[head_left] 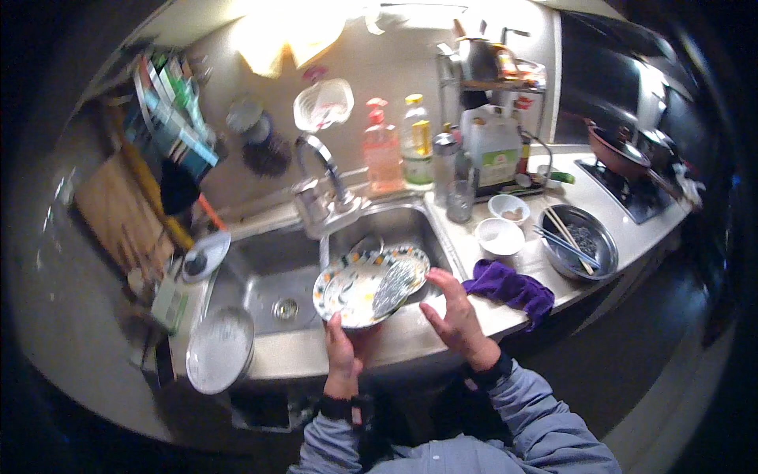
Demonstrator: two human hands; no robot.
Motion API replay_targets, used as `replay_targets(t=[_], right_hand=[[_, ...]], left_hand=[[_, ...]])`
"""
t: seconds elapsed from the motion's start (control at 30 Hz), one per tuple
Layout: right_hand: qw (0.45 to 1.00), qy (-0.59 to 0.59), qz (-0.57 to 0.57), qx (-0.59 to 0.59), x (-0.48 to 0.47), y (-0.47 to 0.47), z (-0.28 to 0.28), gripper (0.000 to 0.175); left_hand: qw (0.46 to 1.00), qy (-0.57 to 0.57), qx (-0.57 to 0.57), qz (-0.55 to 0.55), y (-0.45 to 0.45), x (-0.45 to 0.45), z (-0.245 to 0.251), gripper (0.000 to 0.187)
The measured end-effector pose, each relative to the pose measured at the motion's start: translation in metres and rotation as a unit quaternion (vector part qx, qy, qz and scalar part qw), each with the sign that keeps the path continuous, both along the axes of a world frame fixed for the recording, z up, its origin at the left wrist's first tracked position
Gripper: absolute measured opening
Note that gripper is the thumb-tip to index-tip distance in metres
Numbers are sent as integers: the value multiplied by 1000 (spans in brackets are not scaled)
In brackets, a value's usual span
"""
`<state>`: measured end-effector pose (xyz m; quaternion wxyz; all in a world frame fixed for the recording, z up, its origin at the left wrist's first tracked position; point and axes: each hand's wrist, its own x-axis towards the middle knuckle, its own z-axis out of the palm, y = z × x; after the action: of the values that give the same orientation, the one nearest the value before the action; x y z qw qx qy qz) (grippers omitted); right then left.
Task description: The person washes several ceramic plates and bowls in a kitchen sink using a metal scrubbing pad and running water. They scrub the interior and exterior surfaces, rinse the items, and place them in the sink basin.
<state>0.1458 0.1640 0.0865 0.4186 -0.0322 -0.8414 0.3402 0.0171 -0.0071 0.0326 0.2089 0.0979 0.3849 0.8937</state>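
Note:
My left hand (341, 355) grips the near rim of an oval ceramic plate (349, 287), thumb on top and the other fingers hidden beneath. The plate is tilted above the front of the double steel sink, and its rim carries orange and dark green patterning. A grey textured patch (394, 287) covers its right part; I cannot tell whether it is painted decoration or something lying there. My right hand (459, 317) is beside the plate's right end, fingers spread, holding nothing. Whether a fingertip touches the rim is unclear.
Stacked white plates (219, 352) stand at the counter's front left. The faucet (323, 172) rises behind the sink basin (266, 278). Rightward are a purple cloth (512, 290), two white bowls (500, 237), a steel bowl (607, 252) with chopsticks, and a pan (619, 154) on the stove.

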Motion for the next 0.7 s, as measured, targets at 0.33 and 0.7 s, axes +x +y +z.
replay_targets(t=[0.33, 0.7], right_hand=[[950, -123, 120, 262, -49, -5, 46, 30], [897, -303, 63, 316, -104, 27, 50, 34]], left_hand=[[999, 28, 4, -17, -3, 7, 10, 52], [998, 45, 48, -7, 2, -3, 2, 55]])
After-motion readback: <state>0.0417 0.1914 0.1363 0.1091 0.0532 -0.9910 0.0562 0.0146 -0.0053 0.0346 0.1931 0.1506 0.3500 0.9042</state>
